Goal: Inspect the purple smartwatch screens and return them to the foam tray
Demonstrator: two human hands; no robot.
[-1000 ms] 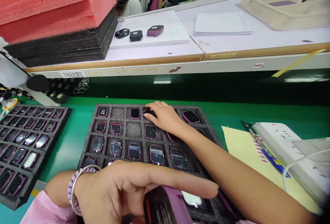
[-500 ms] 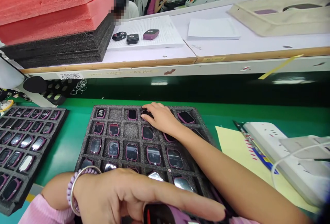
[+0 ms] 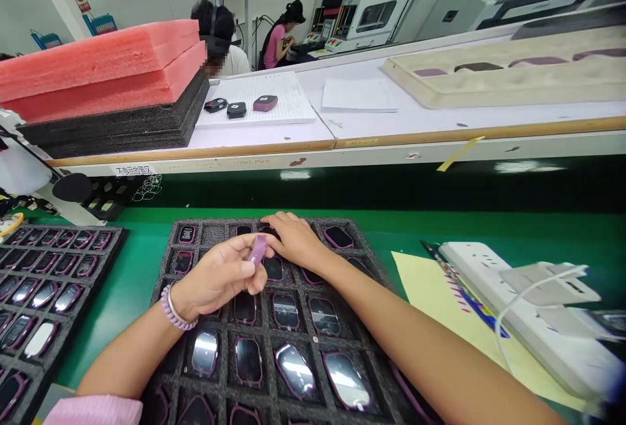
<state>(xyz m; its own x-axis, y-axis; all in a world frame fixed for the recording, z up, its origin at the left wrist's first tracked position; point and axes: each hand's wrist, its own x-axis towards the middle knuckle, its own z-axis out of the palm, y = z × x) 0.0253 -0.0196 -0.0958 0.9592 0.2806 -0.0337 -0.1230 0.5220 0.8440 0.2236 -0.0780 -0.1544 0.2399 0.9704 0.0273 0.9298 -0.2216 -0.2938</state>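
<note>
My left hand [image 3: 218, 281], with a bead bracelet at the wrist, pinches a smartwatch body [image 3: 258, 252] with a purple case. It is raised over the foam tray [image 3: 210, 234], edge towards me, so its screen is hidden. Beyond it, my right hand [image 3: 296, 239] reaches into the tray's back row. Its thumb and fingers are around another dark-screened smartwatch [image 3: 268, 230], mostly covered by the hand. Several more purple-framed smartwatches [image 3: 248, 361] lie face up in the tray's compartments. My forearms hide part of the tray.
A second foam tray of watches [image 3: 115, 242] stands at left. At right lie yellow paper [image 3: 415, 288], a pen and a white power strip [image 3: 513, 307] with a cable. The shelf [image 3: 313, 135] holds red foam blocks [image 3: 117, 53], watches on paper and a beige tray [image 3: 415, 96]. Two people sit beyond.
My left hand has moved from close to the camera up and away, over the tray's back half, still holding the watch. My right hand stays at the back row. The view has tilted upward.
</note>
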